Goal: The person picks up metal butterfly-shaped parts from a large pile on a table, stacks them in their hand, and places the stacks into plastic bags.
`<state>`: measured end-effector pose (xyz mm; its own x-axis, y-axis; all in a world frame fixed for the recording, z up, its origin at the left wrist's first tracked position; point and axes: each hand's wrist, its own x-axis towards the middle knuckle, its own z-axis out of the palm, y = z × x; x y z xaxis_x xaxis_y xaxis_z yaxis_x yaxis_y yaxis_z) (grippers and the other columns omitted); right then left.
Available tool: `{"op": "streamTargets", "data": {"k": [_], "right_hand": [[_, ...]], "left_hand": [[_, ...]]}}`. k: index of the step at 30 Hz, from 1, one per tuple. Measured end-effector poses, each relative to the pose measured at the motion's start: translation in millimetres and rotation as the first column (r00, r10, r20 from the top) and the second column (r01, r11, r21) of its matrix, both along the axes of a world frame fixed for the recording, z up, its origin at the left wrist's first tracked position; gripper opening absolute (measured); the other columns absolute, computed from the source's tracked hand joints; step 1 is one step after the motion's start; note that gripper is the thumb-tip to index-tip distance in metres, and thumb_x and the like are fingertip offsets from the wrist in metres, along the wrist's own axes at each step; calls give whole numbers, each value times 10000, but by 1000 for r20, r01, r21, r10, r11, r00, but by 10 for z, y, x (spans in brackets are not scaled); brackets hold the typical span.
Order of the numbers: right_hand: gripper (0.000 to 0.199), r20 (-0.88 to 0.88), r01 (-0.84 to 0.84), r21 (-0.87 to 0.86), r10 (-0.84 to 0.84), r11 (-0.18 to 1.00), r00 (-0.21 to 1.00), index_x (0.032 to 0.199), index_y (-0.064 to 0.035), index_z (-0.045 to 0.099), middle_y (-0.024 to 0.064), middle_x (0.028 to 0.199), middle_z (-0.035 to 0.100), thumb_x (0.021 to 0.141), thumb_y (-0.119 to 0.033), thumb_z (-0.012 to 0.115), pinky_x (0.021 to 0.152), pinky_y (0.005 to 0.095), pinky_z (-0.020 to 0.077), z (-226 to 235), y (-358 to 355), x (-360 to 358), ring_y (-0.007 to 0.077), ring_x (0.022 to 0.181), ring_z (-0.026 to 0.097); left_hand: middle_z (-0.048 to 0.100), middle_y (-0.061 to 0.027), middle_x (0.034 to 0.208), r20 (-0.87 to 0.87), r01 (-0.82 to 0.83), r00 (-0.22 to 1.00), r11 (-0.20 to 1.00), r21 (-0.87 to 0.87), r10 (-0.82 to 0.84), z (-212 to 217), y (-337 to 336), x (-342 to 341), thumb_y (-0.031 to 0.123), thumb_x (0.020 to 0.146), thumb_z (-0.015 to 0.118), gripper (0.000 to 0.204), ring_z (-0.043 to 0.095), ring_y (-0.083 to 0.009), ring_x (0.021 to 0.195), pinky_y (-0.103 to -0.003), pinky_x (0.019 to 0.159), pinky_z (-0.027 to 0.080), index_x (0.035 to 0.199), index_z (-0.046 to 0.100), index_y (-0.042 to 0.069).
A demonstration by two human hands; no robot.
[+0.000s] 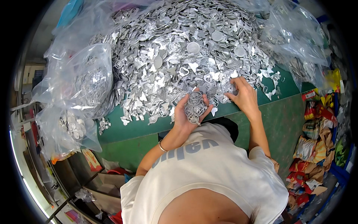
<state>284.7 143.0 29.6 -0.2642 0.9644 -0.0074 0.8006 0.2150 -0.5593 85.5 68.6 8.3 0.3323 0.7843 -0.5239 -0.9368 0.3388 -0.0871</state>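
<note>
Round openwork metal pendants (195, 108), silver-grey, lie stacked in my left hand (182, 116), its palm up and fingers curled around them. It is just over the front edge of a large heap of flat silver-grey metal pieces (175, 41). My right hand (245, 98) reaches to the heap's near right edge. Its thumb and fingers are bent and apart, with grey pieces showing between them; none is plainly gripped. Among the heap are heart outlines (184, 71), butterfly-like shapes and round discs (193, 47).
The heap rests on a green table (145, 126). Clear plastic bags of metal pieces stand at the left (91, 80) and right (298, 35). A smaller bag of round discs (76, 127) hangs by the left edge. Colourful packets (309, 147) are piled at the right.
</note>
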Motion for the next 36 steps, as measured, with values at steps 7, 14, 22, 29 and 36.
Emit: {"op": "streamTargets", "data": {"k": [7, 14, 22, 29, 36], "right_hand": [[196, -91, 282, 292, -267, 914, 959, 870, -68, 555, 85, 826, 547, 712, -110, 663, 592, 383, 446, -171, 220, 292, 284, 718, 580], [252, -15, 289, 413, -311, 864, 950, 995, -90, 581, 81, 1002, 542, 745, -104, 614, 639, 387, 467, -65, 518, 257, 307, 749, 587], [132, -77, 147, 522, -125, 840, 989, 907, -81, 616, 52, 918, 589, 783, -106, 580, 601, 390, 473, -201, 930, 145, 305, 707, 599], [109, -42, -91, 103, 96, 990, 994, 839, -48, 639, 68, 873, 608, 739, -89, 627, 626, 368, 459, 122, 494, 304, 293, 727, 593], [181, -49, 147, 309, -138, 940, 989, 901, -58, 634, 92, 900, 602, 723, -90, 647, 645, 381, 459, 27, 622, 251, 303, 744, 597]], "left_hand": [[523, -125, 1017, -1, -23, 1000, 1000, -5, 23, -24, -8, -9, 295, 844, 506, 341, 536, -244, 933, -461, 884, 434, 1148, 485, 143], [520, -118, 1030, 21, -8, 1000, 1000, -17, 8, -40, -6, 12, 296, 843, 505, 351, 533, -240, 943, -455, 887, 433, 1162, 486, 151], [516, -123, 1026, 12, 29, 999, 998, 55, -29, -48, -19, -10, 300, 852, 492, 349, 532, -246, 942, -467, 886, 441, 1169, 481, 155], [522, -124, 1018, -27, 38, 999, 998, 40, -37, -69, -3, -5, 310, 847, 498, 354, 533, -242, 930, -459, 882, 445, 1165, 483, 154], [519, -119, 1017, -42, 61, 997, 997, 45, -59, -32, 16, 12, 312, 852, 493, 343, 534, -231, 917, -452, 860, 460, 1158, 490, 156]]}}
